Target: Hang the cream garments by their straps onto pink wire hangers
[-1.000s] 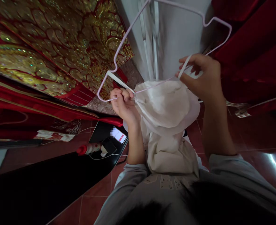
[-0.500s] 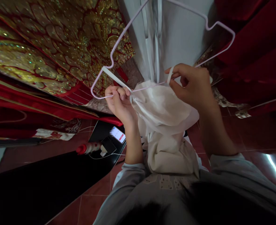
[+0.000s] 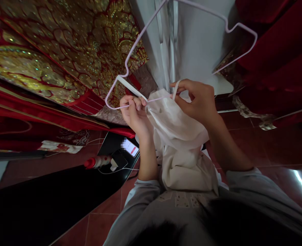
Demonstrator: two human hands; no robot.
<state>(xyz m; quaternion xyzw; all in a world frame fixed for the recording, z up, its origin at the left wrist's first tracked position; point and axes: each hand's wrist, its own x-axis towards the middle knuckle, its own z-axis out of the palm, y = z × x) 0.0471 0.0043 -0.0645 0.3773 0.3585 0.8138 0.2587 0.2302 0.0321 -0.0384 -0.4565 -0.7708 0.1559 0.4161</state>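
Note:
A pale pink wire hanger [image 3: 256,37] spans the upper middle, its lower bar running past both hands. My left hand [image 3: 135,111] is closed around that bar and the gathered edge of a cream garment [image 3: 179,119]. From there a white strap [image 3: 132,88] stretches up to the hanger's left notch. My right hand [image 3: 197,100] pinches a second white strap [image 3: 176,89], looped over its fingers beside the bar. The garment hangs below the bar in folds toward my lap.
Gold-sequined red garments [image 3: 94,44] hang on the left, and dark red cloth [image 3: 281,61] hangs on the right. A black table [image 3: 64,194] at lower left bears a lit phone [image 3: 132,148], a red-capped bottle [image 3: 97,161] and a cable. Light-grey doors [image 3: 199,44] stand ahead.
My right hand has moved left and slightly down along the bar with its strap, closer to my left hand. The left hand and the hanger's left end have shifted slightly right.

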